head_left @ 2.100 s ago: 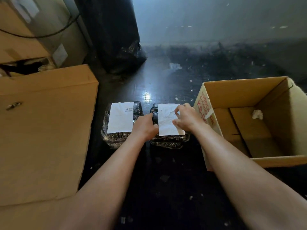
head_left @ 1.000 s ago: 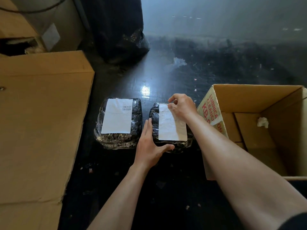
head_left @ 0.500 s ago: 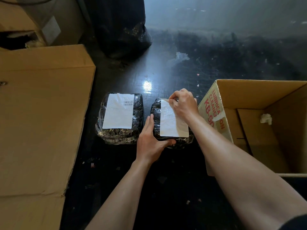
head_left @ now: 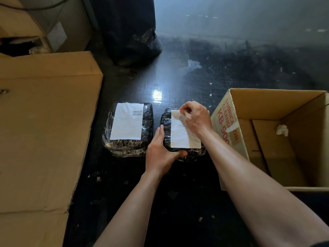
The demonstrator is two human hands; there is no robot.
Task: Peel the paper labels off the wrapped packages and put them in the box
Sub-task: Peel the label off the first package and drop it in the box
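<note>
A white paper label (head_left: 181, 138) lies on a black wrapped package (head_left: 166, 125) on the dark floor (head_left: 178, 202). The right hand (head_left: 195, 118) pinches the label's far corner with curled fingers. The left hand (head_left: 158, 154) braces the package's near left corner (fingers straight, flat against its side). A second labelled package (head_left: 147, 122) sits just to the left, and an open cardboard box (head_left: 229, 122) stands to the right.

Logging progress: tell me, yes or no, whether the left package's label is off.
No, the white label lies flat and whole on top of the left package.
</note>
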